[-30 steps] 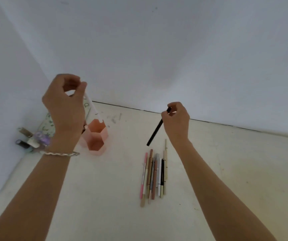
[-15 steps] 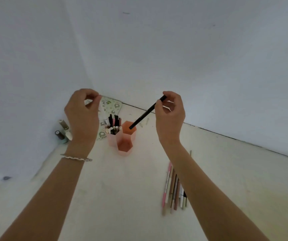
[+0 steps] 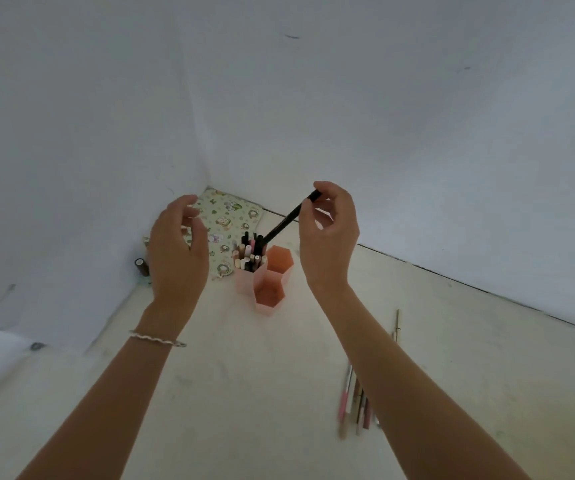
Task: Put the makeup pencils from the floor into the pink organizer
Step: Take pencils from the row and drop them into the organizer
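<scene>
Your left hand (image 3: 178,258) has loosened since half a second ago: fingers spread, holding nothing, just left of the pink organizer (image 3: 267,308). Your right hand (image 3: 331,244) stays raised above it. The loose pencils (image 3: 355,400) lie on the floor beside your right forearm. The black pencil (image 3: 286,220) is pinched at its top by your right fingertips. Its lower end has dropped among the pencil tops in the left cell; can't tell if it's inside.

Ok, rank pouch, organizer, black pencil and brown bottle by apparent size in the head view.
1. Pouch, though the left hand hides part.
2. Organizer.
3. Black pencil, long but thin.
4. Brown bottle, smallest.
</scene>
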Tool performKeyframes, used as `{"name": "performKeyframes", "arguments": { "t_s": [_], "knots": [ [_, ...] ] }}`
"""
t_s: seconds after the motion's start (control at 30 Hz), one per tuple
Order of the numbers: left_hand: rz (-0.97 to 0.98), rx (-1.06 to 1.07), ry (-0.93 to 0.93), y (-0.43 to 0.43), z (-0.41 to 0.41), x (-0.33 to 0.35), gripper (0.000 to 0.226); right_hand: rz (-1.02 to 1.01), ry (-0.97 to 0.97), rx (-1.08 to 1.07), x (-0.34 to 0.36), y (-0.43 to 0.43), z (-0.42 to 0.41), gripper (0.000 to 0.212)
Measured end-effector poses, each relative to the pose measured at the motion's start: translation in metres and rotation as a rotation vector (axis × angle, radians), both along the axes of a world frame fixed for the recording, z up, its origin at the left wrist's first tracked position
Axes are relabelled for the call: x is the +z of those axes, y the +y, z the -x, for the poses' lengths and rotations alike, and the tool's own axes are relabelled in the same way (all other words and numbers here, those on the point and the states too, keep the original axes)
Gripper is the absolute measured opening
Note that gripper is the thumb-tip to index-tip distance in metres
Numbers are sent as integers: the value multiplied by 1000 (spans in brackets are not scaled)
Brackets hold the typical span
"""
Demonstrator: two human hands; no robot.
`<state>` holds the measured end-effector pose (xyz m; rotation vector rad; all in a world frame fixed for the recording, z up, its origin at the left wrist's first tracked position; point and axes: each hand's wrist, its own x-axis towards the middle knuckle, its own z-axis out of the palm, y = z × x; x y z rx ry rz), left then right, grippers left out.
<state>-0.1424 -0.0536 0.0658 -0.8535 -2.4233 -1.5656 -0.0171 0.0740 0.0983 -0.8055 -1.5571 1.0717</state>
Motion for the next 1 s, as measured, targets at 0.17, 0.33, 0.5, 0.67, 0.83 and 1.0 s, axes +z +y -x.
{"name": "performKeyframes", "arguments": {
  "t_s": [0.17,0.33,0.5,0.67,0.83,1.0],
  "knots": [
    [-15,-58,-73,-4,-6,0,31,-109,-127,48,-22,-7,7,25],
    [-4,-83,-115,-1,-19,-7,33,-288,-239,100,-28,-4,11,23],
    [-45,-66,-146,3,-30,-6,35,-478,-540,256,-52,-17,7,19],
    [-87,-124,-70,13,-60,0,29,-337,-477,112,-56,-9,-14,39],
    [327,-432,-127,49,-136,-30,17,-28,-378,-124,-53,38,-76,39],
    [973,-592,-298,71,-194,-82,25,129,-431,-256,-65,66,-155,38]
  ]
}}
